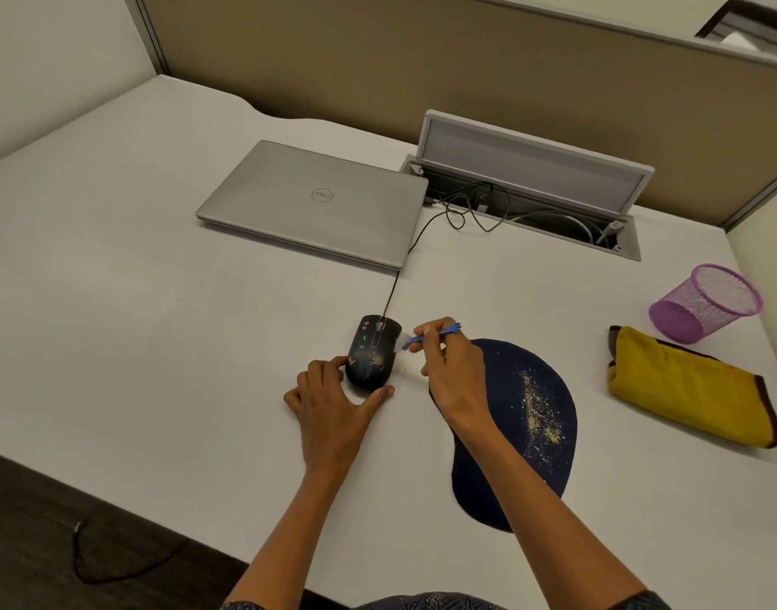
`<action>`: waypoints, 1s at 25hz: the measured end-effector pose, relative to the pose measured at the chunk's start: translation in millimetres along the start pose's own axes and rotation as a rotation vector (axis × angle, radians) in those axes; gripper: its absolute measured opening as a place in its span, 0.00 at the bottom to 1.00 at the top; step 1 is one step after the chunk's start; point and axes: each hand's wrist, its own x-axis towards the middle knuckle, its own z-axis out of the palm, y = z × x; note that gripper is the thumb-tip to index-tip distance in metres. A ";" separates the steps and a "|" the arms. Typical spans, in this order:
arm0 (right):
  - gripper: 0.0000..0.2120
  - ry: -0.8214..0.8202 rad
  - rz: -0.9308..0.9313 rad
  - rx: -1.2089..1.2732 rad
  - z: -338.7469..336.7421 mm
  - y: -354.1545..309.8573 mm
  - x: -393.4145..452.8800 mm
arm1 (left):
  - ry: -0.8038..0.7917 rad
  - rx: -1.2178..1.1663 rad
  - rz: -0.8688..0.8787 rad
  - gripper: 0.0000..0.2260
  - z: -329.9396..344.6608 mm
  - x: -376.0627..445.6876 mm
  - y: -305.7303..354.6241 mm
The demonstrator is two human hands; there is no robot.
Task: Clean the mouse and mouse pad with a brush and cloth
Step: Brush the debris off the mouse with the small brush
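The left hand (333, 389) cups the near end of the black mouse (372, 355) on the desk (157, 345), fingers and thumb curled round it. The right hand (448, 372) pinches a blue brush (435, 333), its bristles beside the mouse's right edge. The crumb-strewn mouse pad (536, 429) lies under the right wrist; the yellow cloth (685, 389) lies farther right.

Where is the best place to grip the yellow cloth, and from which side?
Probably the yellow cloth is best pinched at its folded near-left edge, coming from the mouse pad side: it lies flat and free there, while the purple mesh cup crowds its far end.
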 end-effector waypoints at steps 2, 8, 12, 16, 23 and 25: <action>0.10 -0.042 -0.011 0.081 1.2 -3.7 0.4 | -0.007 0.004 0.001 0.32 -0.5 -0.4 -0.1; 0.10 -0.112 0.034 0.047 2.0 -4.3 -2.8 | 0.012 0.024 0.012 0.29 -0.6 -1.5 -1.0; 0.10 0.016 0.003 -0.050 -4.1 -4.6 -0.4 | 0.001 -0.012 0.004 0.32 -2.5 -1.4 0.3; 0.10 -0.054 -0.034 0.033 4.1 -12.7 -0.2 | -0.022 -0.020 -0.016 0.43 -5.8 -1.3 3.3; 0.09 -0.138 -0.042 -0.053 2.1 -10.7 -7.1 | -0.031 0.004 -0.018 0.44 -6.9 -0.9 4.0; 0.11 -0.064 -0.042 -0.174 -2.0 -8.3 -6.7 | -0.028 0.003 -0.023 0.44 -5.9 -1.1 2.5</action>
